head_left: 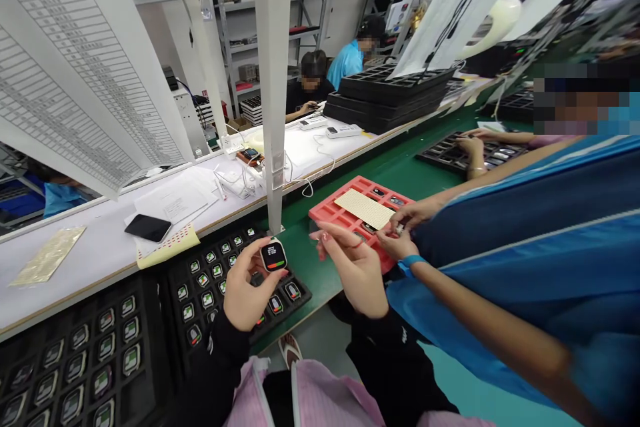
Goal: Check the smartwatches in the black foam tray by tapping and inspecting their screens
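Note:
A square smartwatch case without a strap (273, 256), its screen lit with small text and a green-orange bar, is held by its edges in my left hand (249, 283). It is raised over a black foam tray (213, 300) with several more lit watch cases in its slots. My right hand (357, 273) is held up to the right of the watch, apart from it. Its thumb and fingertips are drawn together; whether anything small is between them I cannot make out.
A second black tray of watches (60, 370) lies at the lower left. At the right, a co-worker's hands (405, 230) work over a red tray (333, 210) bearing a cream sheet (364, 208). A white post (274, 93), a phone (149, 228) and stacked black trays (385, 97) stand or lie beyond.

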Tool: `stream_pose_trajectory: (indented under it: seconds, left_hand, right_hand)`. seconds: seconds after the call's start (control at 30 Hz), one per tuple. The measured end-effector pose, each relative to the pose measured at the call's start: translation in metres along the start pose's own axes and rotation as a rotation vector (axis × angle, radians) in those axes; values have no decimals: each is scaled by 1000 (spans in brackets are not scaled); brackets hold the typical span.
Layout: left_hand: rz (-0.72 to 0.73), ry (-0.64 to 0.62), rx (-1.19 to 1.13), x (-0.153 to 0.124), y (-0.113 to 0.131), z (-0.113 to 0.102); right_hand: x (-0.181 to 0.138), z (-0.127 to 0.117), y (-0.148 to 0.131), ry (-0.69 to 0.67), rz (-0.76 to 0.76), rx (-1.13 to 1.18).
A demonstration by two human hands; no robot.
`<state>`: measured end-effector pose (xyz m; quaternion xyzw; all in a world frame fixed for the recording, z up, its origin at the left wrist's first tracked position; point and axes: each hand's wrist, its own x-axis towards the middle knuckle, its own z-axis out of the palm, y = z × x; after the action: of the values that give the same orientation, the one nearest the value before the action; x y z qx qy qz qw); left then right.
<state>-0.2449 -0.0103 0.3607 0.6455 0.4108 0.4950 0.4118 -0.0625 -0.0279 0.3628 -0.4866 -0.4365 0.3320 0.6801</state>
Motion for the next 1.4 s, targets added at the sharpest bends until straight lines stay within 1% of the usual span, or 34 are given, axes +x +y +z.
stream_pose_trajectory:
  seconds: [0.07,0.13,0.23,0.33,0.43,0.53,0.7,0.83,1.4]
  left_hand:
    - [-13,-12,-28,1,-1,2]
    - [-17,-21,-28,2,-1,4]
    - [-12,-42,-18,4,-2,8]
    - [-15,-68,-14,6,-1,11]
    - [-22,-71,0,8,1,13]
    - [-8,-73,5,8,0,14]
    - [4,-65,29,6,-5,13]
    - [11,-64,22,6,-8,12]
    - [38,-63,20,10,-8,10]
  right_hand:
    - [-2,-6,-6,66,-35,22]
    - [-5,-6,-14,83,-55,17]
    - [-10,2,-19,-14,-58,-33]
    - [-13,15,-15,-120,-8,-74]
    - [-13,24,-8,-149,90,-75]
    - [-11,27,-8,-152,120,-85]
    - [-9,28,-10,-154,80,-126]
    - [-8,30,-10,-168,75,-139]
    - [-8,32,-7,-182,15,-196]
